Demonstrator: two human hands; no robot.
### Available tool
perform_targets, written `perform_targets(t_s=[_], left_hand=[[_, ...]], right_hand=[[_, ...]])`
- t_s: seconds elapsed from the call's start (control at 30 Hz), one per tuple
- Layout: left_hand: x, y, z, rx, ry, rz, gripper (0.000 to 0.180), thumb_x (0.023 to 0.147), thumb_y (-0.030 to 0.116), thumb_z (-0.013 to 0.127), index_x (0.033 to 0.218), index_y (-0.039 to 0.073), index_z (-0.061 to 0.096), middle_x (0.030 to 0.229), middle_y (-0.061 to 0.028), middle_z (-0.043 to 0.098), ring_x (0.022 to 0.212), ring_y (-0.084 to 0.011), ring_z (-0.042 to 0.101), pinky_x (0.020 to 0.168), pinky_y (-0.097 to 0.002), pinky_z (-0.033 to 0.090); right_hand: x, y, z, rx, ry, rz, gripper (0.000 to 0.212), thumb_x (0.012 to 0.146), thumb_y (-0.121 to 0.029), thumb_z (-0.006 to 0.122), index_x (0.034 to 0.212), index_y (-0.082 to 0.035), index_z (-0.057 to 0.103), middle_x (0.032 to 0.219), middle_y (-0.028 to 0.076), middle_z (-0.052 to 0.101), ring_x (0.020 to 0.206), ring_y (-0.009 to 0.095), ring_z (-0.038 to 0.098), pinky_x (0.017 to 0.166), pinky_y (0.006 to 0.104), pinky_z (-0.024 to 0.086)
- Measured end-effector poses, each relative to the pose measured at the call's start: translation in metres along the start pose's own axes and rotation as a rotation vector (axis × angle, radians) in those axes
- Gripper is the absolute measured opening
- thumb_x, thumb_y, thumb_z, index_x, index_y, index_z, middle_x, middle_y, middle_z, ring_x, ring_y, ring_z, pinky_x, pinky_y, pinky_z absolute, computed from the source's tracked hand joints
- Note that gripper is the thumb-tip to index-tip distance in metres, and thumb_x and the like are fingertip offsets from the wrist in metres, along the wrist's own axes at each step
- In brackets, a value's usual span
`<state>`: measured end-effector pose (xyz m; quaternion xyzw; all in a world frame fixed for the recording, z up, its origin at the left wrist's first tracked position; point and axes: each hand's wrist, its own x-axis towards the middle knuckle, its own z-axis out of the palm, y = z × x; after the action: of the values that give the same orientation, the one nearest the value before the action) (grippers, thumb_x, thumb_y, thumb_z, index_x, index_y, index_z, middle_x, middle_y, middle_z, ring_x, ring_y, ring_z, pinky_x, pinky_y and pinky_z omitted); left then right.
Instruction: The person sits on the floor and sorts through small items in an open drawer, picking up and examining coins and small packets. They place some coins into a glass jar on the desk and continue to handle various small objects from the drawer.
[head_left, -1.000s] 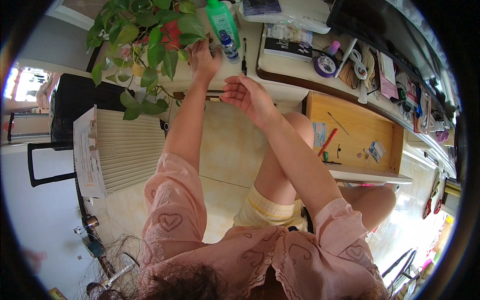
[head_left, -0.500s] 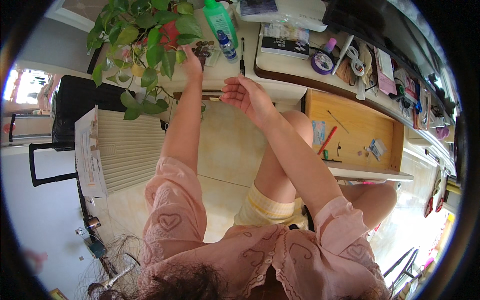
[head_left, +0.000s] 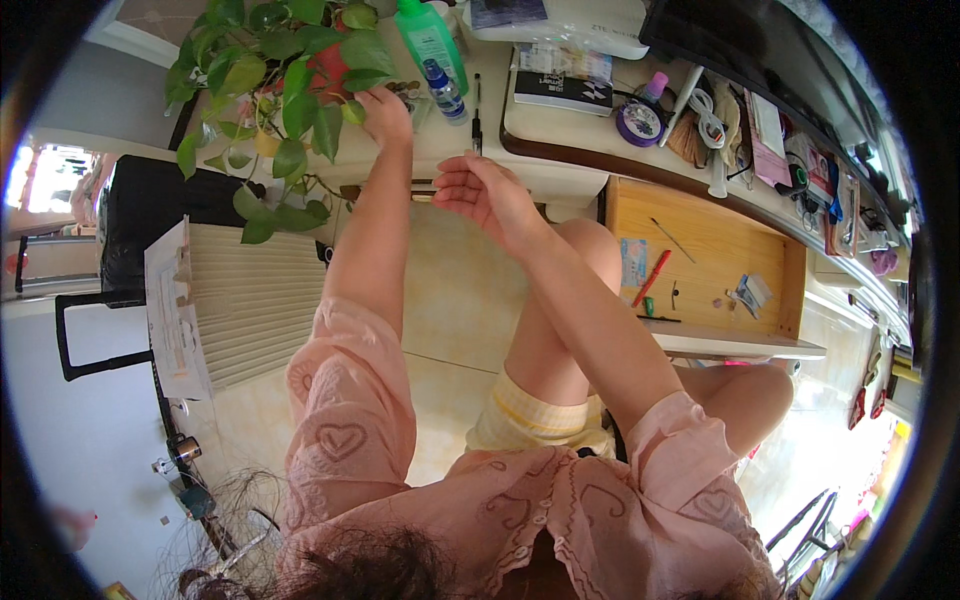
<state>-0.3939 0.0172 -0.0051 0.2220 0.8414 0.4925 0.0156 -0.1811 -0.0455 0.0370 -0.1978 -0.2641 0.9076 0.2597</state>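
Small brownish pieces (head_left: 408, 90) lie on the cream desktop (head_left: 432, 145) just beside the left hand's (head_left: 388, 118) bent fingers; their grip cannot be told. Rightward of the right hand's (head_left: 488, 200) free, loosely curled fingers: an open pale-wood drawer (head_left: 720, 250); below, beige floor tiles (head_left: 450, 290).

Can't make out the small items (head_left: 408, 92) just past the left grip (head_left: 391, 116), maybe coins. Missing the top of the green bottle (head_left: 433, 47), cropped above, and much of the red object (head_left: 328, 74) behind leaves (head_left: 298, 112).
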Motion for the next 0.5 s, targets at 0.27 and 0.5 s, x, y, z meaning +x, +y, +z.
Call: perform_targets(t_s=[0.27,0.5], left_hand=[[0.022,-0.022,0.020,-0.012,0.203,0.095,0.035,0.091,0.028,0.032,0.101,0.002,0.053,0.107,-0.0189,0.054,0.092,-0.0329,0.052,0.075,-0.0407,0.040],[0.014,-0.013,0.000,-0.523,0.182,-0.022,0.046,0.092,0.037,0.030,0.102,0.001,0.057,0.101,-0.0125,0.059,0.088,-0.0269,0.054,0.078,-0.0353,0.039]], right_hand=[[-0.001,-0.002,0.004,0.013,-0.015,-0.002,0.032,0.092,-0.025,0.036,0.100,0.002,0.052,0.090,0.011,0.058,0.083,0.020,0.056,0.080,0.0333,0.047],[-0.004,-0.003,0.005,0.021,0.003,-0.004,0.032,0.092,-0.025,0.037,0.099,0.002,0.052,0.088,0.011,0.058,0.082,0.020,0.056,0.080,0.0340,0.047]])
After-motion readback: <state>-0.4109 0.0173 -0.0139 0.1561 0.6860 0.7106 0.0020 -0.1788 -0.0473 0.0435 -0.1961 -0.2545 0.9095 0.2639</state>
